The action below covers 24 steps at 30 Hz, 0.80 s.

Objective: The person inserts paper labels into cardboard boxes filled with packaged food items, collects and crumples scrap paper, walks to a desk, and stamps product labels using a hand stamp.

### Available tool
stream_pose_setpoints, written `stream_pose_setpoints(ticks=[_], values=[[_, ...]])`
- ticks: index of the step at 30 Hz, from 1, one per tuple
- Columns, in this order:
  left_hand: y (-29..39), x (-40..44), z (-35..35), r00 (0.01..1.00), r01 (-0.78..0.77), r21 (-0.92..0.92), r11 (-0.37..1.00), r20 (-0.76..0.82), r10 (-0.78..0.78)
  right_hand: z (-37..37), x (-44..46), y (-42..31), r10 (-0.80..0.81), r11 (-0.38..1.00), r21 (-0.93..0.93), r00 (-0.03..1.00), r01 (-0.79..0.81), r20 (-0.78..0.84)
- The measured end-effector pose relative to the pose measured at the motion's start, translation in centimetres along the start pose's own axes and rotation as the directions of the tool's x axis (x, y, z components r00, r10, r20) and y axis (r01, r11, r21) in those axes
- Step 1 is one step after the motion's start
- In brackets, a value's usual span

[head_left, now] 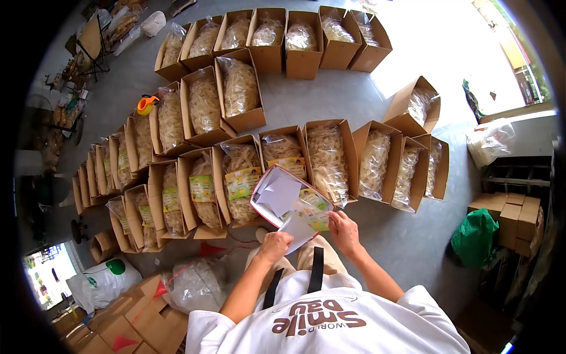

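Observation:
A shallow white box with a red rim point(257, 205) is in front of my body, with white sheets point(279, 194) and green-yellow printed labels point(311, 206) inside. My left hand point(276, 245) is closed at the box's near edge, on a white sheet. At the right corner my right hand point(343, 229) is closed, its fingers at the box's rim beside the labels. Just beyond the box stand open cardboard boxes holding clear bags of pale, dried-looking strips point(327, 159). Several bags carry a green-yellow label point(243, 183).
More open cartons point(303, 56) form a back row. An orange tape dispenser point(146, 105) rests on cartons at left. A green bag point(475, 237) and stacked brown boxes point(519, 221) are at right. Plastic bags point(197, 285) and flattened cardboard point(132, 312) lie at lower left.

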<state>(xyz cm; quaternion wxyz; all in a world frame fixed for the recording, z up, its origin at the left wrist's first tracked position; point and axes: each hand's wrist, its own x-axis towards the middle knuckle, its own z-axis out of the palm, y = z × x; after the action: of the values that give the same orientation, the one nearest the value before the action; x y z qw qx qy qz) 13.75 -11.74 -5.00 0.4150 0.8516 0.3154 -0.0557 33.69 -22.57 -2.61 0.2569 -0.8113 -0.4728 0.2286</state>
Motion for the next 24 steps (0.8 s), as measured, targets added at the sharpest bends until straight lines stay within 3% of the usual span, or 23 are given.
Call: stream_pose_setpoints(ticks=[2, 6, 7, 8, 10, 11, 12, 13, 14, 16, 18, 21, 24], values=[[1.4, -0.3, 0.6, 0.975, -0.017, 0.044, 0.999, 0.224, 0.006, -0.7, -0.6, -0.7, -0.028, 1.0, 0.008, 0.999, 0.028, -0.024], [1.1, -0.7, 2.2, 0.944, -0.11, 0.079, 0.991, 0.322, 0.079, -1.2, -2.1, -2.8, -0.043, 0.999, -0.014, 0.998, 0.042, -0.039], [2.3, -0.7, 1.4, 0.902, -0.067, 0.234, 0.97, 0.431, -0.042, -1.2, -2.5, -3.2, -0.034, 0.999, -0.03, 0.998, 0.032, -0.045], [1.4, -0.9, 2.2, 0.905, -0.071, 0.23, 0.971, 0.425, -0.034, -1.2, -3.0, -3.4, -0.039, 0.999, -0.038, 0.998, 0.037, -0.048], [-1.7, -1.2, 5.2, 0.998, -0.061, 0.062, 0.996, 0.036, 0.059, -0.9, -4.2, -3.7, 0.044, 0.995, -0.084, 0.996, -0.05, -0.072], [-2.3, -1.3, 5.5, 0.951, -0.138, 0.13, 0.982, -0.258, 0.168, -0.8, -4.7, -3.9, 0.066, 0.994, -0.084, 0.992, -0.075, -0.104], [-2.0, -1.3, 4.8, 0.95, -0.14, 0.131, 0.982, -0.261, 0.17, -1.0, -5.1, -3.9, 0.064, 0.994, -0.085, 0.992, -0.073, -0.107], [-1.3, -1.3, 3.3, 0.964, 0.178, -0.005, 0.984, -0.201, -0.175, -1.1, -5.7, -3.7, 0.089, 0.991, -0.085, 0.985, -0.102, -0.15], [-0.7, -1.1, 2.5, 0.865, 0.483, -0.116, 0.868, -0.092, -0.493, -1.6, -6.3, -3.6, 0.116, 0.987, -0.087, 0.974, -0.135, -0.192], [-3.3, 0.0, 3.0, 0.827, 0.555, -0.043, 0.831, -0.076, -0.557, -2.5, -7.7, -3.3, 0.121, 0.987, -0.075, 0.964, -0.143, -0.238], [-5.9, 0.9, 4.4, 0.787, 0.549, -0.129, 0.826, -0.254, -0.562, -3.2, -9.3, -3.0, 0.177, 0.98, -0.028, 0.928, -0.196, -0.328], [-9.2, 3.1, 6.3, 0.645, 0.629, -0.248, 0.737, -0.362, -0.672, -4.0, -11.6, -2.9, 0.298, 0.954, 0.081, 0.895, -0.287, -0.332], [-12.1, 5.1, 7.3, 0.697, 0.455, -0.328, 0.827, -0.446, -0.561, -4.4, -12.9, -2.8, 0.344, 0.939, 0.128, 0.877, -0.32, -0.334]])
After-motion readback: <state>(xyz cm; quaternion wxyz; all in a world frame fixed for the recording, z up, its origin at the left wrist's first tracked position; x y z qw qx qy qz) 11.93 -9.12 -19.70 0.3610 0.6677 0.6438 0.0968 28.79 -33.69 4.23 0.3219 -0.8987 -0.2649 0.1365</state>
